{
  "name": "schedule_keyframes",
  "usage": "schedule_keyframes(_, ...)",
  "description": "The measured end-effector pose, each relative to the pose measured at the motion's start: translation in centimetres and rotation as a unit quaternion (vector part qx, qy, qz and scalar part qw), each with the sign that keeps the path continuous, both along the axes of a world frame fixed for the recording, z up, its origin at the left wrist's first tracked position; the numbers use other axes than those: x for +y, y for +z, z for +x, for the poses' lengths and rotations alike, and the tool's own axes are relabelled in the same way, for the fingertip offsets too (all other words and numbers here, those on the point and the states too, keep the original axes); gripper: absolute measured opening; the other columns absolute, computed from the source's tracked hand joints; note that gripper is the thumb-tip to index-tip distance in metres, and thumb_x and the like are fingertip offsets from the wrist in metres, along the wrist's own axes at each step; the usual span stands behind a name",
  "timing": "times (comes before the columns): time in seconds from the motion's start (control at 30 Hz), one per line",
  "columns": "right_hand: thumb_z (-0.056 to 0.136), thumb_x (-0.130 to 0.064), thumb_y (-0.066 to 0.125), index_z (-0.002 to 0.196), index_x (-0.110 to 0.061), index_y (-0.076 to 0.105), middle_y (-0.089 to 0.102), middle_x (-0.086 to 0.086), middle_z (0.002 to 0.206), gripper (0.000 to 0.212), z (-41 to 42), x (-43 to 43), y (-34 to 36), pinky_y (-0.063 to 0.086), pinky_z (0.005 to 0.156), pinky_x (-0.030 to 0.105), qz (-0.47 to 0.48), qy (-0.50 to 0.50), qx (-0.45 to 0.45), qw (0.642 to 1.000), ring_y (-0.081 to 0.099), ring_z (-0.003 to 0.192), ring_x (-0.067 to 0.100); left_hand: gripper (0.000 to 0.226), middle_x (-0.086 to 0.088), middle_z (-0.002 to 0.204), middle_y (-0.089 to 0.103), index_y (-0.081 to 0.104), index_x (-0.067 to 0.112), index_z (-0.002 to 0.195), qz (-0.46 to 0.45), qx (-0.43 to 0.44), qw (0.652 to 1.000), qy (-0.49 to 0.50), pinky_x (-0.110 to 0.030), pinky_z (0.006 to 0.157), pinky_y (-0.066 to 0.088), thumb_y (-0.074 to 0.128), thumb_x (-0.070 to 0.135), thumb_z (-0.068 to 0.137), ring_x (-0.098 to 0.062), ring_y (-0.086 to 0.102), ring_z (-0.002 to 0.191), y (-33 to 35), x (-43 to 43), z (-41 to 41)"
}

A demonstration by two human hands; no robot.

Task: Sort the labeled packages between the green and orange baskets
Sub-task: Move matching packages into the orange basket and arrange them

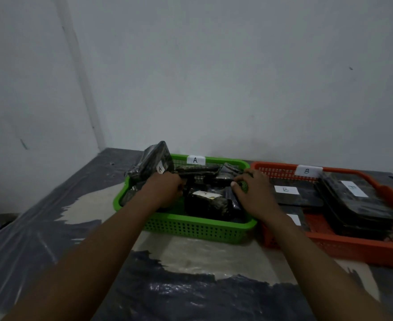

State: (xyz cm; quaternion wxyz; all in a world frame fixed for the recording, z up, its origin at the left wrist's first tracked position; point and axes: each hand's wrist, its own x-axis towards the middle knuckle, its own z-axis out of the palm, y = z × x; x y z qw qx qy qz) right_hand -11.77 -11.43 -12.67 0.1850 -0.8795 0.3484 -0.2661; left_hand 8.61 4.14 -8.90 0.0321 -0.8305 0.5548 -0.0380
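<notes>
A green basket tagged "A" sits left of an orange basket tagged "B". Both hold black wrapped packages with white labels. My left hand reaches into the green basket and grips a black package labelled "A", which stands tilted above the basket's left rim. My right hand lies over the green basket's right rim, its fingers curled round the rim. A package with a white label lies in the green basket between my hands. Flat packages marked "B" lie in the orange basket.
The baskets stand on a table covered in crinkled dark plastic sheeting, against a pale wall. The wall corner runs down at the left. A stack of black packages fills the orange basket's right side.
</notes>
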Motion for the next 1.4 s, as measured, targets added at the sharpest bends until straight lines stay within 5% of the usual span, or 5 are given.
schedule_keyframes(0.33,0.098,-0.034,0.058,0.110,-0.019,0.071,0.048,0.005,0.140,0.022,-0.4,0.4,0.2,0.027,0.113,0.036,-0.001,0.000,-0.032,0.999,0.032,0.137,0.022,0.027,-0.007,0.120,0.066,0.059,0.015,0.121,0.012,-0.074,0.997,0.018,-0.039,0.095,0.044,0.058,0.024,0.095,-0.028,0.064,0.110,-1.4,-3.3,0.1)
schedule_keyframes(0.53,0.098,-0.036,0.059,0.109,-0.021,0.070,0.047,0.004,0.141,0.022,-0.4,0.4,0.1,0.026,0.112,0.035,0.001,0.000,-0.034,0.999,0.031,0.137,0.021,0.082,-0.007,0.148,0.047,0.020,0.021,0.156,-0.039,-0.032,0.999,0.012,-0.046,0.098,0.043,0.067,0.030,0.090,-0.031,0.056,0.124,-1.5,-3.8,1.6)
schedule_keyframes(0.93,0.097,-0.035,0.060,0.107,-0.021,0.071,0.048,0.003,0.140,0.020,-0.5,0.3,-0.1,0.025,0.110,0.033,0.002,-0.002,-0.043,0.999,0.031,0.136,0.020,0.075,-0.011,0.162,0.019,0.028,0.048,0.151,0.125,0.045,0.990,-0.039,-0.058,0.118,0.020,0.063,0.019,0.091,-0.043,0.010,0.146,-1.9,-6.3,2.6)
schedule_keyframes(1.13,0.096,-0.036,0.060,0.106,-0.022,0.071,0.048,0.003,0.141,0.020,-0.4,0.2,-0.1,0.025,0.112,0.035,0.008,-0.001,-0.046,0.999,0.030,0.138,0.020,0.059,-0.004,0.148,0.048,0.046,0.037,0.144,0.069,0.027,0.991,-0.115,-0.042,0.106,0.025,0.066,0.033,0.089,-0.027,0.034,0.140,-1.8,-6.5,3.6)
schedule_keyframes(1.4,0.096,-0.035,0.062,0.107,-0.021,0.071,0.050,0.003,0.138,0.020,-0.5,0.4,0.0,0.025,0.108,0.032,-0.003,0.001,-0.044,0.999,0.033,0.135,0.020,0.065,0.007,0.151,0.046,0.043,0.031,0.148,0.045,0.059,0.986,-0.146,-0.040,0.107,0.030,0.069,0.029,0.089,-0.017,0.041,0.139,0.8,-4.4,5.0)
